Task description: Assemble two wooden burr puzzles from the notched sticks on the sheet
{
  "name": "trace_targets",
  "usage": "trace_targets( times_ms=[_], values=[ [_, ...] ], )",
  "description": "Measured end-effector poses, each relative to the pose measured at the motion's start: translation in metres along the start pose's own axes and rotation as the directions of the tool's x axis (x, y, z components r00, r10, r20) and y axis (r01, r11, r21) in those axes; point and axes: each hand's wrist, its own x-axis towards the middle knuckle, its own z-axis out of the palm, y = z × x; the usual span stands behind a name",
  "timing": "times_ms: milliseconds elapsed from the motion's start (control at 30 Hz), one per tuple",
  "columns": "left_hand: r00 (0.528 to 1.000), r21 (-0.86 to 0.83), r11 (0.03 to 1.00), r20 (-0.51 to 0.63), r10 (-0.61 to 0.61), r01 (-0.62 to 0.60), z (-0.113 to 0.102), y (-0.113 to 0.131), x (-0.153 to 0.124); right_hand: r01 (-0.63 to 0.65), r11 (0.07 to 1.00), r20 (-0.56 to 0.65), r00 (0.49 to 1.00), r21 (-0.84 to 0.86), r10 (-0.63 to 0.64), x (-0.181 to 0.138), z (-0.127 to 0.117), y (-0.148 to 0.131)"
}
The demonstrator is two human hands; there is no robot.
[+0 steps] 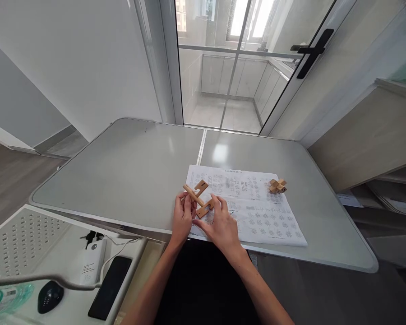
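My left hand (182,214) is closed around a light wooden burr puzzle stick (193,195), which slants over the printed sheet (237,203). Just beyond the stick shows a notched wooden puzzle piece (201,185) with a dark mark on its end. Another notched piece (205,209) sits between my two hands. My right hand (223,225) is beside it, thumb and fingers spread apart, the fingertips close to its right end. Whether those fingertips touch the piece, and how the pieces meet, I cannot tell.
An assembled wooden burr puzzle (277,185) stands on the sheet's right edge. The grey folding table (128,167) has a seam down its middle. At lower left, a white cart (67,243) holds a black phone (110,287), a white box (93,261), keys and a dark mouse-shaped object (50,296).
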Motion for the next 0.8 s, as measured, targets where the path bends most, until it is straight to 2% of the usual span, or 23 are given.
trace_targets(
  times_ms=[167,300,467,567,667,800],
  values=[
    [1.000,0.010,1.000,0.015,0.018,-0.018,0.001,0.000,0.000,-0.061,0.998,-0.059,0.996,0.005,0.061,0.001,0.011,0.000],
    [0.999,0.030,0.999,0.038,0.012,-0.014,0.000,0.001,-0.001,-0.061,0.983,-0.110,0.991,0.171,0.080,0.000,0.007,0.007],
    [0.998,0.046,0.999,0.056,-0.009,0.007,0.001,0.005,-0.002,-0.115,0.837,-0.101,0.975,0.535,0.199,0.001,-0.013,0.026],
    [0.996,0.084,0.996,0.082,-0.015,0.008,0.001,0.006,-0.004,-0.152,0.732,-0.054,0.967,0.664,0.250,0.000,-0.028,0.036],
    [0.990,0.167,0.985,0.139,0.017,-0.040,0.001,0.004,-0.005,-0.105,0.701,-0.069,0.974,0.705,0.216,-0.003,-0.043,0.040],
    [0.961,0.346,0.930,0.276,0.027,-0.126,0.000,0.004,-0.008,-0.003,0.751,-0.083,0.994,0.660,0.077,-0.006,-0.059,0.035]
  ],
)
